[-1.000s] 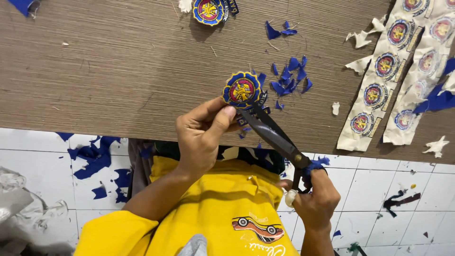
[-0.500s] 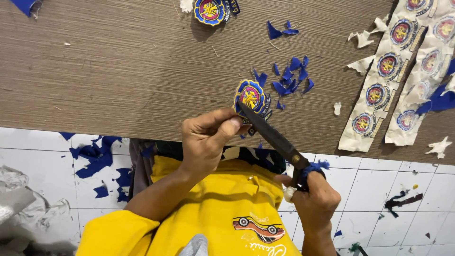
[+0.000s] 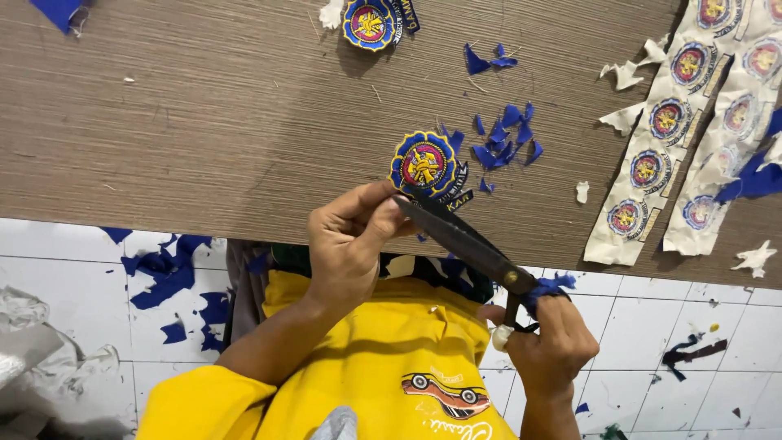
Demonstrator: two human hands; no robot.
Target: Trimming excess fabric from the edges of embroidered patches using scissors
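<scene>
1. Left hand (image 3: 352,244) pinches a round patch (image 3: 425,164) over the tabletop's (image 3: 204,138) near edge.
2. Right hand (image 3: 554,342) grips scissors (image 3: 468,240), blades at the patch's lower rim.
3. Blue scraps (image 3: 505,134) lie just right; bare wood left.

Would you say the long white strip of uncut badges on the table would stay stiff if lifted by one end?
Probably not: the strip of badges looks like thin backing cloth with ragged edges, so it would likely droop. It seems light, and lying flat, it should slide rather than roll on the table.
</scene>
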